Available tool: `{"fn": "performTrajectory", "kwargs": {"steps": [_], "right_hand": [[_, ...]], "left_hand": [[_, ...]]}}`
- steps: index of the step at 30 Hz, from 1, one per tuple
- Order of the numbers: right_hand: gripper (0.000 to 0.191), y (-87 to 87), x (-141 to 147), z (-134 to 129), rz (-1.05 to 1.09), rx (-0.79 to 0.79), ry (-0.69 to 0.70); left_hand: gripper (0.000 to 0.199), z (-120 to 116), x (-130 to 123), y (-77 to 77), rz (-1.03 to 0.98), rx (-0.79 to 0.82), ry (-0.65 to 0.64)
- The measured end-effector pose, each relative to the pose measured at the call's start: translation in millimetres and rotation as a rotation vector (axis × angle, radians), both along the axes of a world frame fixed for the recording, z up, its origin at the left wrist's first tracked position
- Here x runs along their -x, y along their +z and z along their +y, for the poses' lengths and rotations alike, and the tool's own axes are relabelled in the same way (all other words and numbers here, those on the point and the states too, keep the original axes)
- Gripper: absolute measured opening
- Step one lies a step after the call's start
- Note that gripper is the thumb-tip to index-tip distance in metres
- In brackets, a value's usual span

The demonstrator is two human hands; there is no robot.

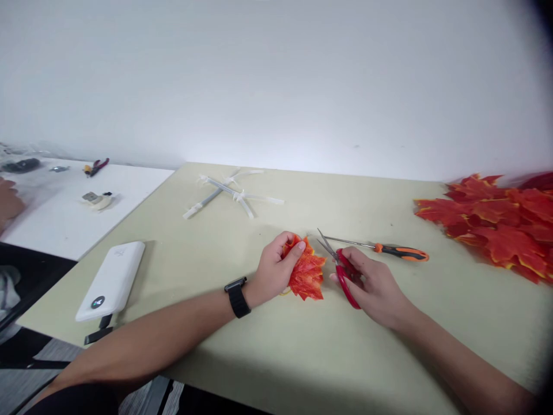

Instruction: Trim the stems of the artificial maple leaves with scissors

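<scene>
My left hand (274, 268) pinches an orange-red artificial maple leaf (307, 275) against the pale green tabletop (242, 346), with the thumb lying over the leaf's upper edge. My right hand (374, 291) grips a pair of red-handled scissors (346, 286) just to the right of the leaf. Their steel blades point up and left, slightly apart, and do not touch the leaf. Beyond the blades lies a screwdriver (401, 251) with an orange and black handle.
A heap of red artificial maple leaves (488, 225) lies at the table's right end. Further back are white plastic strips (228, 193) and a white power bank (111, 280) with a cable. On a white table (64, 222) at left are red pliers (97, 167), and a co-worker's hand (8, 202).
</scene>
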State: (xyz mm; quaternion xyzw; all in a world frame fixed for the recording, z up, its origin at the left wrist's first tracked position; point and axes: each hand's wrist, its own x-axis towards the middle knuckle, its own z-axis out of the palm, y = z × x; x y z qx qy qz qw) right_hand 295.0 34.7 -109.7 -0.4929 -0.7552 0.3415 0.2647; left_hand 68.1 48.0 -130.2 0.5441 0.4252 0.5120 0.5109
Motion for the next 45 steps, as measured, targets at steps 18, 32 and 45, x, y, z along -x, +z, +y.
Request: {"fn": "performTrajectory", "kwargs": {"steps": [18,32,45], "right_hand": [[0.023,-0.1,-1,1,-0.074,0.033,0.013],[0.027,3.4,5,-4,0.011,0.207,0.015],[0.032,11.0,3,-4,0.175,0.455,0.113]], "left_hand": [[0.023,18,8,5.2,-0.060,-0.119,0.217],[0.026,23,16,14.8,-0.154,-0.220,0.286],[0.034,18,14,10.5,-0.141,-0.218,0.259]]}}
